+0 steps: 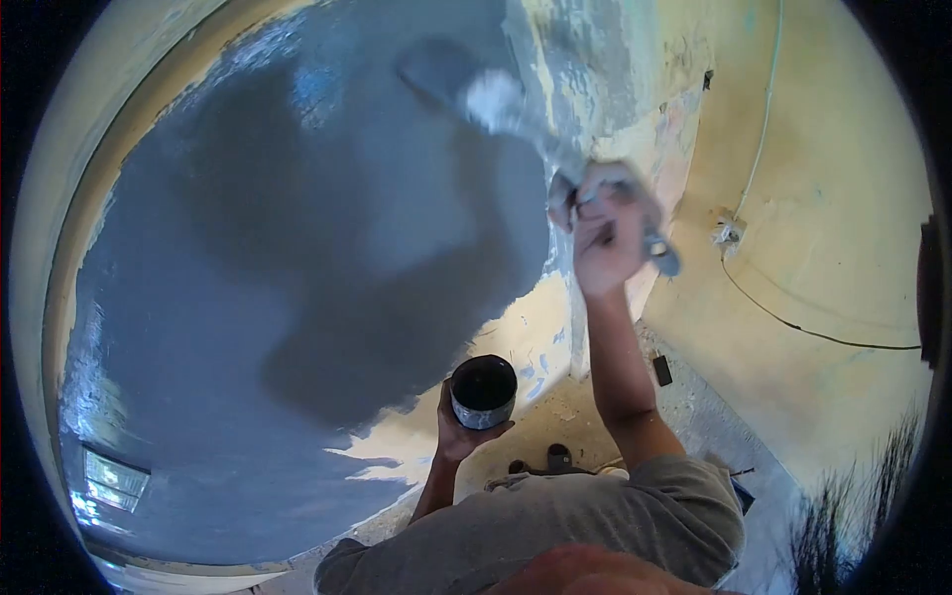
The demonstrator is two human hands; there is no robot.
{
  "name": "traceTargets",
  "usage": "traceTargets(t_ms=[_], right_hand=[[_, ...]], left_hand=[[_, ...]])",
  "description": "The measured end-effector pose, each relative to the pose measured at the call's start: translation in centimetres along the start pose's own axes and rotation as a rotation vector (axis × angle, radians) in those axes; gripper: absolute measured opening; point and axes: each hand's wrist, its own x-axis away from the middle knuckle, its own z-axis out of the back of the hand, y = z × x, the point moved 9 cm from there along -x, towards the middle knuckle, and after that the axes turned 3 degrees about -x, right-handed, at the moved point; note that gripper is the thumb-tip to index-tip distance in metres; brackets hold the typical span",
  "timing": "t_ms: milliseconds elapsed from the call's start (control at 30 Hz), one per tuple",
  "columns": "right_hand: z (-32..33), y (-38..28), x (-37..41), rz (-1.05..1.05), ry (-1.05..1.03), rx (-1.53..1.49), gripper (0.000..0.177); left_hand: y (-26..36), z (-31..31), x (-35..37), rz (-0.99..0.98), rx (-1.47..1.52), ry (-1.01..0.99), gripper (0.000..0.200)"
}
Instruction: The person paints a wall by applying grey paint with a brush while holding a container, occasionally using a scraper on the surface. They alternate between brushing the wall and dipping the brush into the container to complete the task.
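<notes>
My left hand (455, 433) is wrapped round a round, dark-mouthed paint pot (484, 405), its outside streaked grey, held upright in front of my chest. My right hand (610, 230), raised at the end of an outstretched arm, grips the handle of a paintbrush (555, 147). The brush's pale head is smeared by motion and overlaps the wall's grey-blue painted area (228, 327). Whether its bristles touch the wall I cannot tell. Shadows of the brush and my arm fall across the grey-blue paint.
Bare cream wall (436, 436) shows along the ragged lower paint edge. To the right, a cream wall (823, 198) carries a cable and a small fixture (729, 234). A small dark object (662, 370) lies on the spattered floor, near my feet (558, 457).
</notes>
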Motion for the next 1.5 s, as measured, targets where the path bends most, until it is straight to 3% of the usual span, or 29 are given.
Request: traceTargets(t_ms=[33,67,100,133,167,200,233,333,433,467,533,600,633,733,800,867,900,1000,1033,1067,1100,1133,1167,1200,1233,1300,1400,1500], right_hand=[[0.7,2.1,2.0,-0.04,0.012,0.143,0.021],[2.5,5.1,5.2,-0.206,0.111,0.137,0.017],[5.4,8.2,9.3,-0.22,0.161,0.085,0.015],[6.0,7.2,11.7,-0.147,0.242,0.206,0.024],[9.5,9.5,16.4,-0.253,0.375,0.237,0.024],[9.9,9.0,18.4,-0.404,0.341,0.288,0.024],[10.9,9.2,20.8,-0.549,0.525,0.201,0.026],[14.7,7.7,25.4,-0.578,0.714,0.289,0.023],[14.7,6.8,25.7,-0.651,0.776,0.558,0.023],[14.8,7.5,25.2,-0.577,0.764,0.576,0.026],[13.7,9.5,21.6,-0.561,0.693,0.503,0.029],[10.3,8.9,16.1,-0.395,0.84,0.418,0.023],[9.3,8.0,13.1,-0.311,0.752,0.525,0.024],[5.6,5.0,5.1,-0.133,0.622,0.175,0.02],[2.8,1.7,1.1,-0.044,0.462,0.054,0.016],[1.0,-0.7,-1.4,0.104,0.305,0.008,0.016],[1.7,-0.2,-1.3,0.103,0.31,0.017,0.016],[5.2,3.6,1.0,0.01,0.359,0.138,0.021],[8.8,7.1,4.3,-0.111,0.612,0.16,0.021],[12.0,10.2,7.8,-0.148,0.604,0.029,0.022],[14.6,11.3,11.9,-0.06,0.551,0.429,0.025],[16.9,13.1,16.5,-0.175,0.844,0.189,0.033],[17.0,12.3,19.1,-0.3,0.653,0.468,0.035],[18.2,12.6,22.3,-0.399,0.72,0.46,0.035],[19.4,13.3,25.3,-0.533,0.779,0.4,0.034],[20.1,12.1,27.7,-0.671,0.915,0.418,0.032],[20.5,12.4,26.0,-0.684,0.94,0.386,0.032],[17.1,11.0,17.1,-0.475,0.915,0.35,0.032]], left_hand=[[-0.1,0.5,0.4,0.0,0.005,0.005,0.086],[-0.5,1.3,0.8,0.024,0.011,0.033,0.085],[-0.8,2.2,1.2,0.047,0.017,0.059,0.085],[-1.7,2.9,1.8,0.045,0.023,0.059,0.085],[-3.3,3.6,2.2,0.065,0.051,0.068,0.085],[-4.3,4.2,2.2,0.085,0.08,0.073,0.085],[-4.4,4.8,2.3,0.085,0.088,0.065,0.085],[-4.9,6.4,3.6,0.038,-0.023,0.076,0.085],[-7.3,7.3,4.4,0.069,0.154,0.093,0.085],[-8.0,7.5,4.6,0.092,0.178,0.099,0.085],[-8.0,7.8,4.4,0.114,0.205,0.087,0.085],[-6.6,7.8,4.3,0.093,0.187,0.065,0.086],[-6.9,7.9,4.6,0.099,0.186,0.057,0.086],[-8.7,8.3,4.6,0.046,0.123,0.077,0.086],[-13.1,7.8,5.0,0.281,0.359,0.111,0.086],[-9.0,7.3,3.7,0.186,0.282,0.11,0.086],[-7.0,7.0,3.1,0.085,0.205,0.111,0.085],[-9.0,5.1,2.0,0.191,0.385,0.101,0.084],[-8.9,4.8,1.5,0.193,0.387,0.1,0.084],[-7.9,4.3,0.7,0.127,0.313,0.043,0.084],[-7.1,3.6,0.2,0.06,0.24,-0.013,0.084],[-7.6,3.2,-0.1,0.056,0.241,-0.014,0.084],[-10.3,2.3,-0.2,0.277,0.504,-0.007,0.085],[-12.4,1.1,0.2,0.504,0.762,-0.004,0.086],[-11.7,0.8,-0.1,0.507,0.756,-0.015,0.086],[-5.4,0.7,-2.1,-0.008,0.199,-0.131,0.089],[-3.6,0.2,-2.7,-0.079,0.065,-0.143,0.091],[-3.9,-0.2,-2.6,-0.017,0.099,-0.174,0.092]])
